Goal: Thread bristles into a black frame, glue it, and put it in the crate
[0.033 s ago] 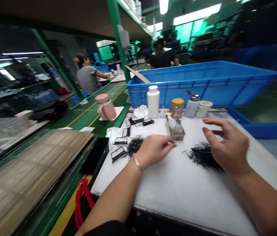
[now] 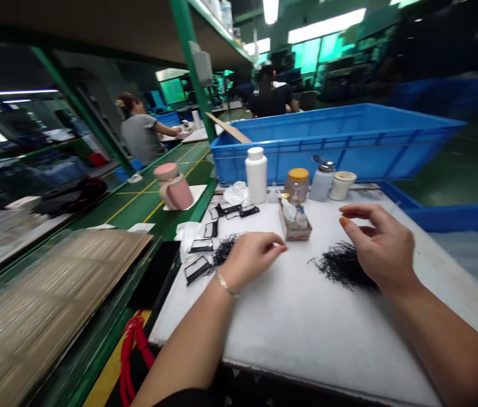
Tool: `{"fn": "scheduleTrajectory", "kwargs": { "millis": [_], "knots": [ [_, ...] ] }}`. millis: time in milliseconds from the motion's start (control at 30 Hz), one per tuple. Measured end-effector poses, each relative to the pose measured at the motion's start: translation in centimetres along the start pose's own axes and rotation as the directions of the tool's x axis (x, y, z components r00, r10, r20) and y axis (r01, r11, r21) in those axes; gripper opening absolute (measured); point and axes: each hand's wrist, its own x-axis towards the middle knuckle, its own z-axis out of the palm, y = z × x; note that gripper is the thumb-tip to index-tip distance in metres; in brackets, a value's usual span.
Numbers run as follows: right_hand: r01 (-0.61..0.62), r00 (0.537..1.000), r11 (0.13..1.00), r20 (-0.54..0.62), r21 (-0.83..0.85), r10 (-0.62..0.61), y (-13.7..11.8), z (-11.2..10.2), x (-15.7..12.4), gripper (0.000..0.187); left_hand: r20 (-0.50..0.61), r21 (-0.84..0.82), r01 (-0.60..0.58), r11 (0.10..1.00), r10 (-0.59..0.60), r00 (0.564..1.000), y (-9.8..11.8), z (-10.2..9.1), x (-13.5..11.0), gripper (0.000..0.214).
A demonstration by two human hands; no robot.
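My left hand (image 2: 249, 257) rests on the white padded table (image 2: 306, 333) with its fingertips pinched together; nothing shows between them. Just left of it lies a pile of thin black strips (image 2: 224, 249). My right hand (image 2: 380, 249) hovers with fingers apart over a second pile of black strips (image 2: 338, 265), covering its right side. Between the hands, a little farther back, stands a small open box (image 2: 296, 229) holding small bottles.
Behind the box stand a white bottle (image 2: 256, 174), a yellow-lidded jar (image 2: 297, 185), a grey dispenser (image 2: 321, 178) and a white cup (image 2: 341, 185). A large blue crate (image 2: 340, 141) is beyond. Black frames (image 2: 198, 268), a pink mug (image 2: 175, 186) and a red cable (image 2: 132, 350) lie left. Two co-workers (image 2: 141, 133) sit farther off.
The view has shifted slightly. My right hand's fingers have curled in a little over the right pile. My left hand stays pinched in about the same spot.
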Motion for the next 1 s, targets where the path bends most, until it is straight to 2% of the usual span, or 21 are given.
{"fn": "scheduleTrajectory", "kwargs": {
  "millis": [100,167,267,400,467,567,667,833,933,1000],
  "knots": [
    [-0.164,0.986,0.986,0.039,0.038,0.163,0.9,-0.7,0.6,0.018,-0.090,-0.139,0.169,0.976,-0.182,0.979,-1.7,-1.2,0.2,0.019],
    [-0.176,0.981,0.984,0.084,0.009,0.175,1.0,-1.5,1.0,0.016,-0.078,-0.133,0.217,0.967,-0.229,0.970,-1.9,-1.3,0.4,0.019],
    [-0.159,0.952,0.982,0.247,-0.102,0.180,0.8,-2.5,1.4,0.010,0.006,-0.011,0.211,0.977,-0.211,0.977,-1.8,-0.4,0.7,0.013],
    [-0.105,0.837,0.977,0.513,-0.188,0.189,0.5,-2.2,0.7,0.011,0.090,0.079,0.175,0.981,-0.182,0.979,-1.7,1.1,0.9,0.010],
    [-0.058,0.794,0.980,0.586,-0.189,0.160,0.4,-1.6,0.2,0.014,0.117,0.099,0.166,0.981,-0.177,0.977,-1.6,1.5,1.0,0.010],
    [-0.018,0.779,0.981,0.613,-0.194,0.135,0.1,-0.9,-0.2,0.016,0.119,0.106,0.174,0.979,-0.186,0.975,-1.4,1.6,0.9,0.010],
    [-0.066,0.825,0.977,0.539,-0.202,0.167,0.2,-0.9,0.1,0.013,0.092,0.091,0.195,0.976,-0.203,0.975,-1.3,1.3,0.8,0.010],
    [-0.170,0.944,0.982,0.273,-0.088,0.188,0.3,-1.9,0.8,0.015,0.073,0.062,0.201,0.978,-0.205,0.976,-1.0,1.1,0.7,0.010],
    [-0.184,0.978,0.983,0.095,-0.016,0.185,0.0,-2.5,0.8,0.016,0.053,-0.005,0.201,0.980,-0.200,0.978,-0.5,1.3,0.5,0.010],
    [-0.175,0.984,0.985,-0.010,0.008,0.175,-0.2,-2.8,0.7,0.016,0.018,-0.068,0.177,0.982,-0.176,0.984,-0.1,1.1,0.3,0.011]
  ]
}}
